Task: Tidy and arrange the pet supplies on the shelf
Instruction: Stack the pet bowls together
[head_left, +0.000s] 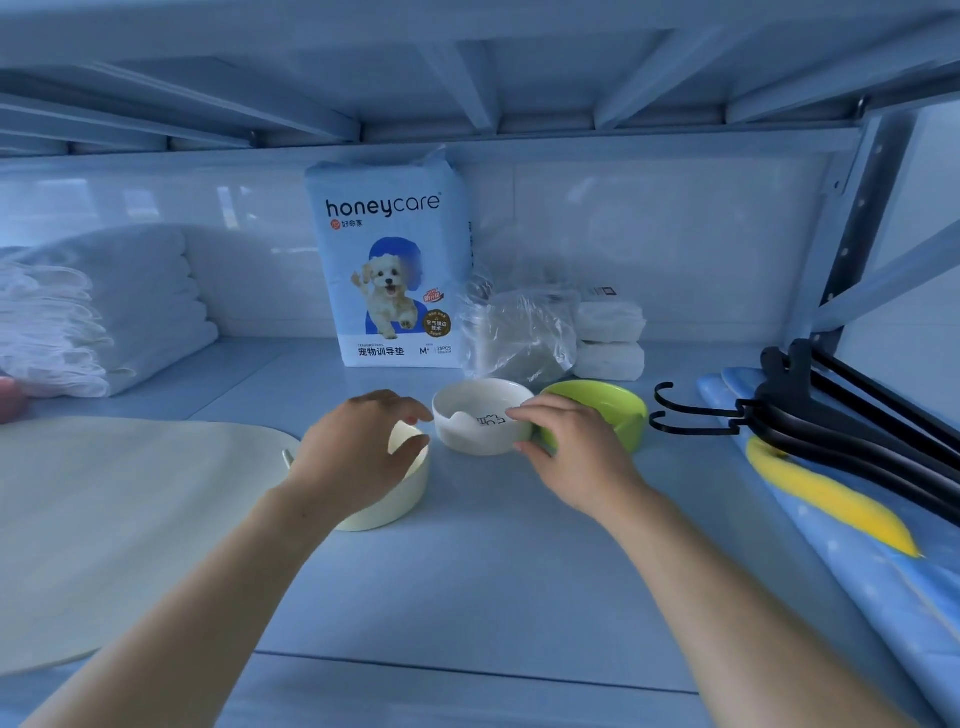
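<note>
Three pet bowls stand in a row on the shelf (493, 571). A white bowl (475, 434) with a small drawing is in the middle. A pale yellow bowl (395, 499) sits to its left, largely covered by my left hand (358, 457), whose fingers are spread above its rim. A green bowl (621, 410) is on the right. My right hand (571, 452) reaches between the white and green bowls, fingers apart, thumb at the white bowl's side. Neither hand visibly grips anything. A pack of pet training pads (389, 270) stands upright at the back.
Folded white pads (104, 312) are stacked at the left. A cream mat (119, 530) lies at the front left. A crumpled clear bag (519, 332) and two white packets (608, 338) sit behind the bowls. Black hangers (810, 415) rest on a blue-and-yellow cloth (841, 519) at right.
</note>
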